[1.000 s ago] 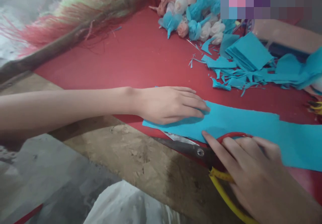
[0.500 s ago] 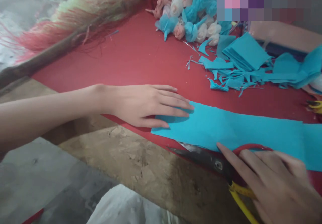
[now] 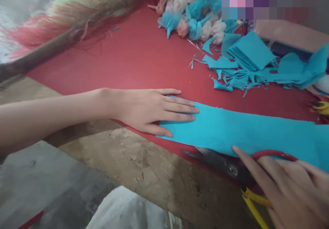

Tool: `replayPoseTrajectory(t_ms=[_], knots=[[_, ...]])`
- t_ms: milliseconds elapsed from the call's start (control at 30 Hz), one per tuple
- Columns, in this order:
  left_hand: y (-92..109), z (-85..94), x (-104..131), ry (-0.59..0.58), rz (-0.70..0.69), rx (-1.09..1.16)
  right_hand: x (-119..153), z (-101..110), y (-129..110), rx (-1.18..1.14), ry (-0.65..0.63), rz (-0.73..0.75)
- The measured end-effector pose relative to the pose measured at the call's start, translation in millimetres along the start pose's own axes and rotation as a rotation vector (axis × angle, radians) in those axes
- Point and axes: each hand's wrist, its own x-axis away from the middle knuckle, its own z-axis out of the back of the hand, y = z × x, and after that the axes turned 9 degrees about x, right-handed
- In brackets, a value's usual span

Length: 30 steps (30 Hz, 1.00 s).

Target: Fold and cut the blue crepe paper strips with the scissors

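Observation:
A long strip of blue crepe paper (image 3: 246, 129) lies flat across the red table surface. My left hand (image 3: 154, 110) presses on its left end, palm down with the fingers spread. At the lower right, my right hand (image 3: 288, 184) is wrapped round the handles of a pair of scissors (image 3: 218, 160), its index finger stretched along the paper's near edge. The scissors have dark blades pointing left, with the blade tips slightly apart beside the near edge. One handle loop is red, and yellow wrapping shows on the other.
Behind the strip lie blue paper scraps (image 3: 246, 78) and a stack of cut blue squares (image 3: 252, 50). Blue, white and pink paper flowers (image 3: 195, 13) are heaped at the back. A broom (image 3: 64, 23) lies at the upper left. The red surface (image 3: 123, 61) ends at the bare ground (image 3: 123, 157).
My right hand and the scissors have shifted a little to the right along the paper's near edge. My left hand's fingers have spread slightly wider on the strip.

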Motion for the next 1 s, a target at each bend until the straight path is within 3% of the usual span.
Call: replayPoseTrajectory(t_ms=[100, 500, 700, 1000], knots=[[0.4, -0.3, -0.2, -0.02, 0.004, -0.028, -3.9, -0.2, -3.0, 0.021, -0.072, 0.018], [-1.4, -2.1, 0.3, -0.085, 0.041, -0.044, -32.8, 2.8, -6.9, 0.083, -0.067, 0.13], [-2.8, -3.2, 0.6, 0.006, 0.011, 0.019, -44.5, 5.8, -8.2, 0.057, -0.085, 0.155], [-1.6, -4.4, 0.6, -0.001, 0.013, -0.012, -55.3, 0.4, -13.3, -0.09, 0.032, 0.114]])
